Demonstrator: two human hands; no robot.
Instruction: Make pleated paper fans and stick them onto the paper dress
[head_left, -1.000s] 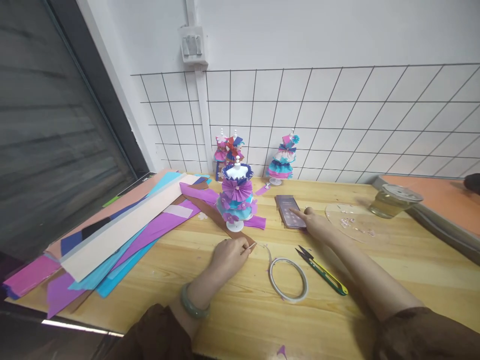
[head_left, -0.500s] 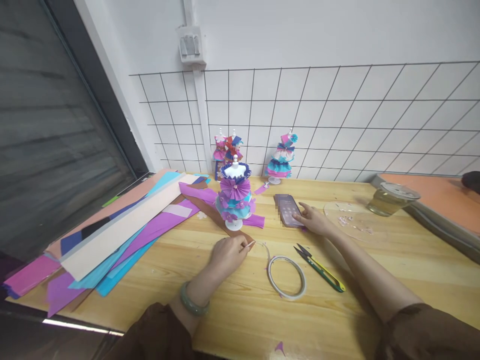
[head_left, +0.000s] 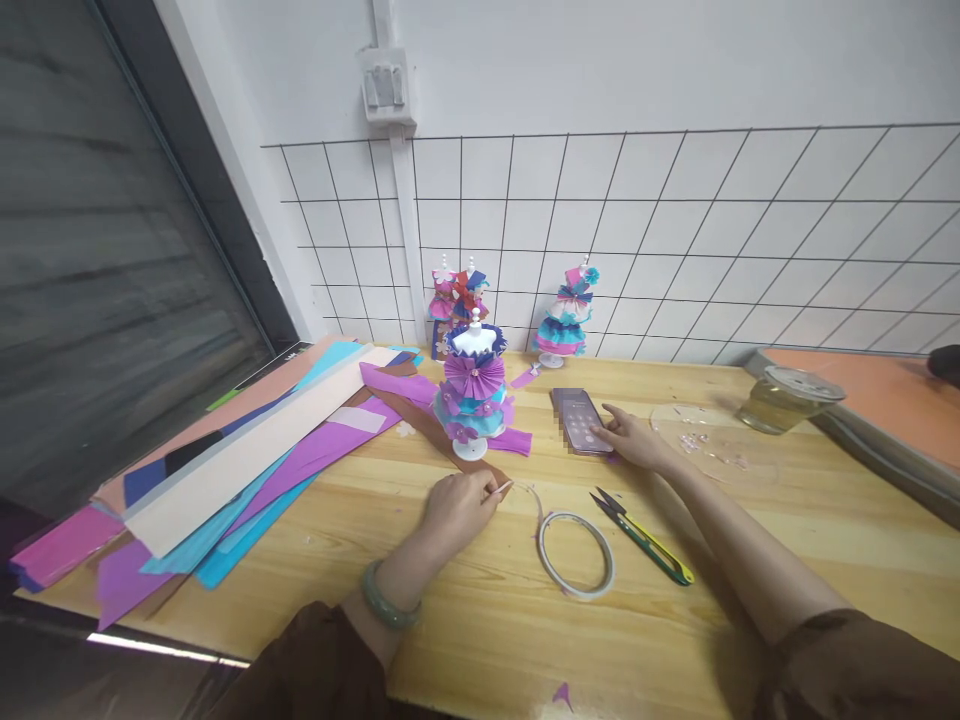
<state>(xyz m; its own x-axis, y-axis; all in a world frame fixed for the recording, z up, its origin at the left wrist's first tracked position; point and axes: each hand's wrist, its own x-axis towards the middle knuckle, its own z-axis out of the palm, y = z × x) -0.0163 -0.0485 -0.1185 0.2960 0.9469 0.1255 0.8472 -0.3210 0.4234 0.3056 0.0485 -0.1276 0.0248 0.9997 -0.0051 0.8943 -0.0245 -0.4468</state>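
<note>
My left hand pinches the free end of the white tape beside the tip of a brown paper strip. The loose end runs right to the tape roll, lying flat. Fingers apart, my right hand touches the right edge of a phone with a lit screen. Green and yellow snips lie below it. Behind my left hand stands a small white dress form in purple, blue and navy crepe paper.
Crepe paper sheets are heaped at the left. More dressed forms stand by the wall grid. To the right are a clear plate with small beads, a lidded cup and an orange board.
The view has shifted slightly, so things appear a little further right. Neither hand has visibly moved relative to the table.
</note>
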